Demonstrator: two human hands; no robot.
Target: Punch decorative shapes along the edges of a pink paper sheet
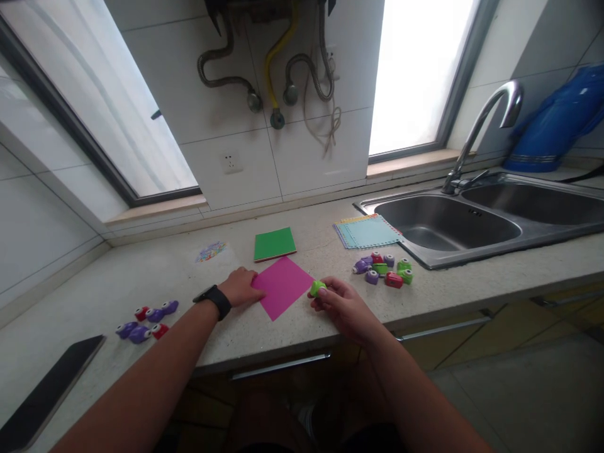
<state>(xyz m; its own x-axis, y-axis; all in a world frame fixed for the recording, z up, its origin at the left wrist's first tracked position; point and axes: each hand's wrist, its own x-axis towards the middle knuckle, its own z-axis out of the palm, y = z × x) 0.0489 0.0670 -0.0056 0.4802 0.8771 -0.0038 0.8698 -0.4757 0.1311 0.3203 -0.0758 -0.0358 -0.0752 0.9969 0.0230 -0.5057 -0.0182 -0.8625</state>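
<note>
Magenta sheet (282, 287), one; green punch (317, 287), one; hands (345, 305), two

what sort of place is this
It looks like a home kitchen: a double steel sink with a curved tap is set into the counter, and cabinet drawers with long handles run below it.

Kitchen, with a double sink (446, 220).
</note>
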